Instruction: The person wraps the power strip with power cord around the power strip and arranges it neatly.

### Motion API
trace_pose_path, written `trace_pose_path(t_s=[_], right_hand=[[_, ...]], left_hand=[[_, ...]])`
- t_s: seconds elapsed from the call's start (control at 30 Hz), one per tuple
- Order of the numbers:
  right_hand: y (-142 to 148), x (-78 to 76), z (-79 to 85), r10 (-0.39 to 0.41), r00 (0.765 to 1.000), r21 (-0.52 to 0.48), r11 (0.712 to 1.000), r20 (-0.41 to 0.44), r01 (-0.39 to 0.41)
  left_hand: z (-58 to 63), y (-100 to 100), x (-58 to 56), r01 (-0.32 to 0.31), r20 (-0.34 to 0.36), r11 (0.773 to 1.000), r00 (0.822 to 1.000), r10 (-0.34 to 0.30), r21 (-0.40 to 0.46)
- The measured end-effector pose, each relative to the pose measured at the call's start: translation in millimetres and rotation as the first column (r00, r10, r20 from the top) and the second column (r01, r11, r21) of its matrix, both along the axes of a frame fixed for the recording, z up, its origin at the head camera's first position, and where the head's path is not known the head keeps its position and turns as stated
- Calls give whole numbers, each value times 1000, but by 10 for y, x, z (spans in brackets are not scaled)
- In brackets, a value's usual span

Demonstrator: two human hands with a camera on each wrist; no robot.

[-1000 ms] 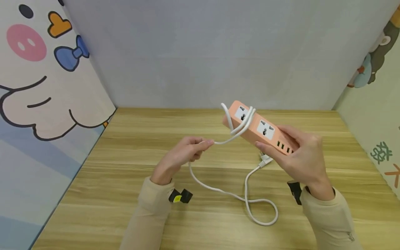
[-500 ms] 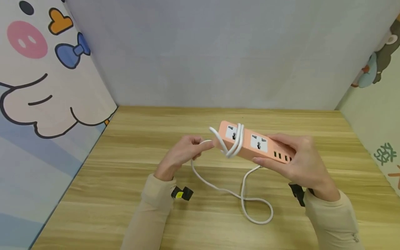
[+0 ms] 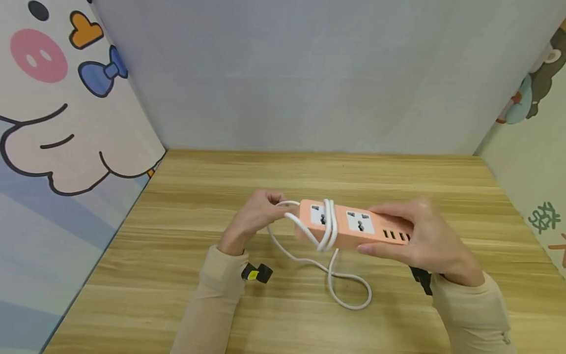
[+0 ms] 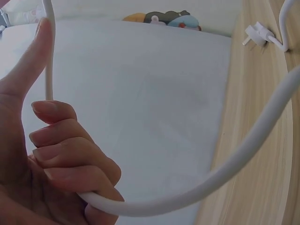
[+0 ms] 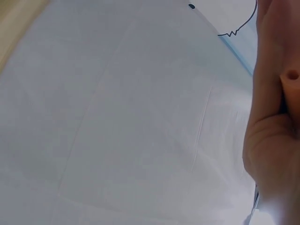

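Observation:
My right hand (image 3: 426,241) grips the right end of a peach power strip (image 3: 340,236), which is held above the table with its sockets facing up. White cord (image 3: 329,223) is wound round the strip's left end. My left hand (image 3: 258,211) is just left of that end, its fingers curled round the cord. In the left wrist view the cord (image 4: 187,194) passes through the curled fingers (image 4: 79,154) and along the thumb. A loop of the slack cord (image 3: 349,292) hangs below the strip. The plug (image 4: 257,35) appears only in the left wrist view, over the wood.
The wooden table (image 3: 199,182) meets a pale grey wall (image 3: 300,78) at the back. A panel with a cartoon pig snout (image 3: 39,55) stands on the left, and a printed pale green panel (image 3: 526,157) on the right. A black wrist camera (image 3: 257,273) sits by the left cuff.
My right hand has brought the power strip down and leftward, levelling it and closing the distance to my left hand. The cord's lower loop has shifted left; the plug is no longer seen from the head.

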State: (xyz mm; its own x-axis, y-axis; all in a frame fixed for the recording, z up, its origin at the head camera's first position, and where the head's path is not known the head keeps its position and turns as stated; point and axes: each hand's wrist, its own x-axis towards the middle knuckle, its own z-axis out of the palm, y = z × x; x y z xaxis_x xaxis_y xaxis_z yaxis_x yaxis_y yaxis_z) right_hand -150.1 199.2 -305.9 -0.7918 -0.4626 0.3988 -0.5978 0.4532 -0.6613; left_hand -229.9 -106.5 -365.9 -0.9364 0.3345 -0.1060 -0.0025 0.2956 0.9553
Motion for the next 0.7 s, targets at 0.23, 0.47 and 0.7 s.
trace_pose_path(t_s=[0.23,0.47,0.7], right_hand=[[-27,-1,1,107,994,43,993,34,-109],[-32,2,11,168,983,94,980,77,-175],[-61,4,-17,192,981,165,967,23,-194]], left_hand=[[24,-17,23,26,-6,1000,1000,-26,13],[46,-6,55,54,-21,999,998,-54,8],[42,10,57,77,0,997,997,-77,22]])
